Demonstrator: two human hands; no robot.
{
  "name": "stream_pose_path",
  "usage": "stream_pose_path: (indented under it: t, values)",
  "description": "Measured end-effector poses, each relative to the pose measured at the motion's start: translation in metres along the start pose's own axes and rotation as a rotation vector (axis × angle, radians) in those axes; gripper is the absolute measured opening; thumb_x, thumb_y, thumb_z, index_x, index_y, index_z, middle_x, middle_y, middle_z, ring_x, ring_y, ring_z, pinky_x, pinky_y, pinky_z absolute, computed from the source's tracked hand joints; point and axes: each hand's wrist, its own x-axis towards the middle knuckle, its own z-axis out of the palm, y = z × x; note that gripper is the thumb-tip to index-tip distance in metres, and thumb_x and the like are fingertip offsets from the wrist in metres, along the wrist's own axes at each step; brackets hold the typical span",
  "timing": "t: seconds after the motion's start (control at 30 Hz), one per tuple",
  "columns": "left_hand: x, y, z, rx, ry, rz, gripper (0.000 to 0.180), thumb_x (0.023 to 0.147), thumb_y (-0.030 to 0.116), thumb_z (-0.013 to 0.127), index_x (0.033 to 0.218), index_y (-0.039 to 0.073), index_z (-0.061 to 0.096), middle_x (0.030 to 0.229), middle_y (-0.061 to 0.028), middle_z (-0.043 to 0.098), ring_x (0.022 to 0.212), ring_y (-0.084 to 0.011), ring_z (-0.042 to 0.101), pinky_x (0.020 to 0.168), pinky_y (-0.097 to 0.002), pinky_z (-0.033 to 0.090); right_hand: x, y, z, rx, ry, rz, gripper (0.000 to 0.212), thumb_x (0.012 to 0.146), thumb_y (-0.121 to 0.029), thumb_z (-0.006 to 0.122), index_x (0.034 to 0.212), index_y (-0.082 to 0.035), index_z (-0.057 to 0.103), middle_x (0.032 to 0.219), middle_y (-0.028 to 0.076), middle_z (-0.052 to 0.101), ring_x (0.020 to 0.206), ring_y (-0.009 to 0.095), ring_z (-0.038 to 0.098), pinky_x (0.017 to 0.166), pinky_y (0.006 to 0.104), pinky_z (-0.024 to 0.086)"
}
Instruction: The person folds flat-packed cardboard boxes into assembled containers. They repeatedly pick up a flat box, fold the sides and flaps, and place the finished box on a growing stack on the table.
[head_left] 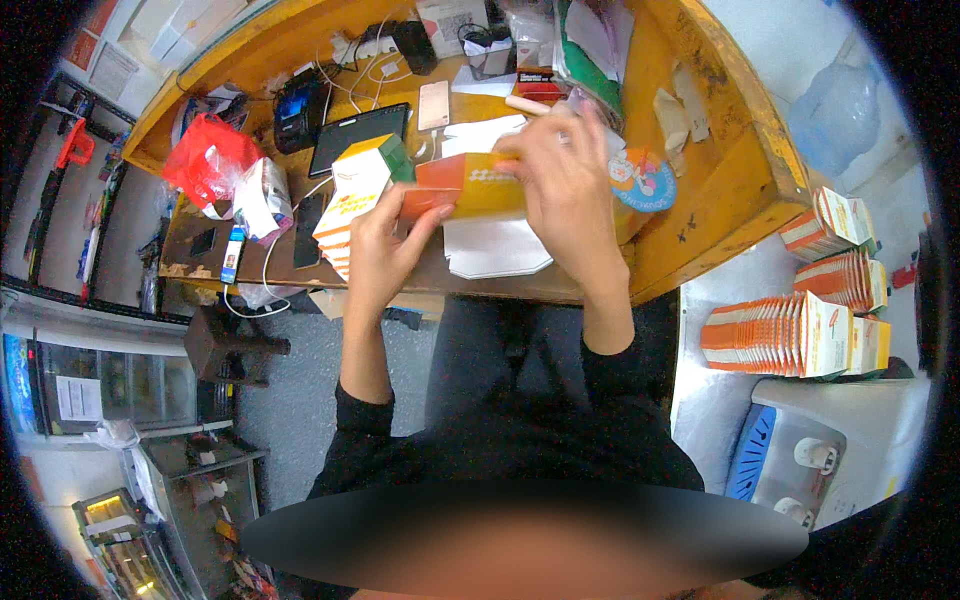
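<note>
My left hand [385,245] grips the left end of an orange and yellow paper food carton [480,190], with the thumb lying along its near edge. At the other end, the bent fingers of my right hand [562,175] hold the yellow part. The carton is in the air above the wooden desk [400,275] and slightly blurred. Under it lies a pile of flat white carton blanks [497,252]. Left of my left hand, several folded white, orange and green cartons [352,200] lie nested together.
A tablet [352,138], a pink phone [434,105] and cables lie further back on the desk. A red plastic bag [208,155] sits at the left. On the right, stacks of nested cartons [775,335] stand beside the desk. A dark stool [225,345] is at the lower left.
</note>
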Motion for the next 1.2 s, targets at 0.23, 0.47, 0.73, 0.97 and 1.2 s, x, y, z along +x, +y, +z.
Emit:
stream_pose_path:
  t: [0.23,0.47,0.73,0.97,1.2]
  values:
    - [-0.029,0.029,0.019,-0.744,0.276,-0.301,0.033,0.1,0.016,0.056,0.125,-0.004,0.053,0.122,-0.0086,0.061,0.111,-0.0138,0.059,0.087,-0.0302,0.053,-0.027,-0.073,0.009,0.479,-0.061,0.236,0.057,0.087,-0.021,0.068,0.138,-0.003,0.051,0.14,0.022,0.05,0.129,0.042,0.047,0.107,0.0476,0.039]
    - [-0.065,0.031,-0.019,-0.913,0.348,-0.484,0.032,0.1,0.023,0.052,0.127,0.006,0.048,0.119,-0.0118,0.061,0.103,-0.0193,0.066,0.079,-0.0371,0.061,-0.058,-0.107,0.02,0.297,-0.099,0.033,0.05,0.081,-0.004,0.061,0.131,0.0,0.058,0.132,0.02,0.059,0.12,0.035,0.06,0.096,0.0401,0.052]
    - [-0.094,0.022,-0.043,-0.54,0.378,-0.488,0.012,0.082,-0.005,0.072,0.089,0.001,0.065,0.096,-0.0092,0.07,0.087,-0.0121,0.066,0.073,-0.0248,0.055,-0.054,-0.121,0.007,0.521,-0.169,0.33,0.029,0.084,0.0,0.065,0.113,-0.002,0.067,0.108,0.012,0.071,0.088,0.026,0.072,0.071,0.0354,0.058]
    - [-0.109,0.035,-0.007,-0.258,0.574,-0.328,0.009,0.081,-0.01,0.069,0.089,-0.007,0.072,0.088,-0.0099,0.072,0.08,-0.0139,0.067,0.07,-0.0252,0.053,-0.051,-0.143,0.02,0.668,0.064,0.439,0.015,0.079,0.0,0.073,0.095,-0.002,0.074,0.094,0.009,0.067,0.071,0.022,0.066,0.063,0.0285,0.055]
    - [-0.121,0.031,-0.011,-0.482,0.484,-0.382,0.011,0.084,-0.009,0.065,0.092,-0.007,0.072,0.091,-0.0118,0.073,0.083,-0.0151,0.067,0.072,-0.0261,0.053,-0.062,-0.147,0.028,0.59,0.134,0.368,0.017,0.076,0.003,0.077,0.092,0.0,0.074,0.092,0.011,0.066,0.074,0.02,0.067,0.064,0.0266,0.057]
